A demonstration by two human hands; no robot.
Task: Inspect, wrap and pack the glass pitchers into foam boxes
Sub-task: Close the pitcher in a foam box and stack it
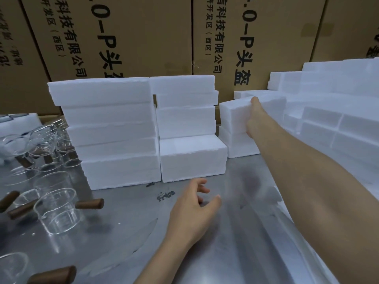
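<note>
Closed white foam boxes (121,132) stand stacked on the steel tabletop (127,218); clear glass pitchers (55,210) sit left. Right hand (253,117) grips a white foam block (233,115); left hand (194,206) hovers open, loosely curled.

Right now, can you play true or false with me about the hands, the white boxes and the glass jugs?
1. The right hand grips a white foam box. True.
2. The left hand holds a glass pitcher. False: it holds nothing, fingers loosely curled above the metal table.
3. The glass pitchers stand at the left of the table. True.
4. The pitchers have red plastic handles. False: the handles are brown and look like wood.
5. Brown cardboard cartons stand behind the foam stacks. True.
</note>
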